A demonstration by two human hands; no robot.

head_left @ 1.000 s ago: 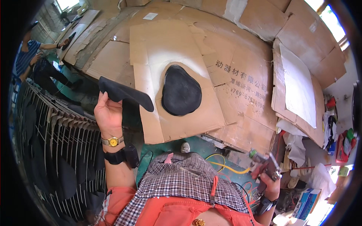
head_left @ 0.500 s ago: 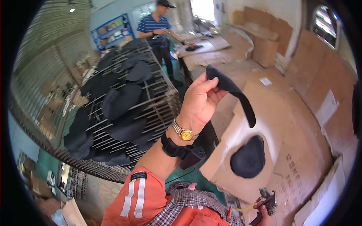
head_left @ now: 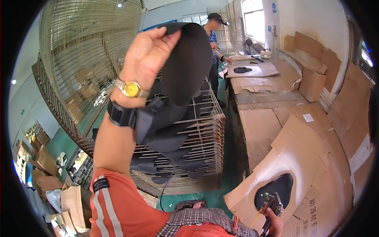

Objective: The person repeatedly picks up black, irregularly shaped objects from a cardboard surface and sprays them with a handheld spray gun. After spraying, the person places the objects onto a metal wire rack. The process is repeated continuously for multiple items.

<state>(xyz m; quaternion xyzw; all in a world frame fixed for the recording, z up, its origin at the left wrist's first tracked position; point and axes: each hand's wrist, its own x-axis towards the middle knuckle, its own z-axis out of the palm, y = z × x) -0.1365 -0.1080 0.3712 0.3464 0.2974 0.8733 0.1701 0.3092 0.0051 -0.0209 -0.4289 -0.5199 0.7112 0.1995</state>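
Raised in front of me, my left hand point(head_left: 146, 53) pinches the upper edge of a black rounded flat piece point(head_left: 188, 65), which hangs down over the wire rack point(head_left: 217, 130). Several similar black pieces point(head_left: 169, 142) lie on the rack's wires. At the lower right, my right hand point(head_left: 275, 222) is wrapped round a spray gun point(head_left: 273, 203) with a yellow hose. Behind the gun, another black piece point(head_left: 283, 185) rests on a cardboard sheet point(head_left: 241, 193), with a whitish sprayed band around it.
A cardboard-covered bench point(head_left: 258, 126) runs along the right, with upright cardboard point(head_left: 316, 75) against the wall. A co-worker point(head_left: 215, 43) stands at its far end near another black piece point(head_left: 242, 70). A wire-rack panel point(head_left: 90, 51) rises at left; cartons point(head_left: 73, 201) stand lower left.
My left hand has swung left and up with the black piece, from above the bench to over the rack. My view has turned left. The right hand still holds the spray gun.
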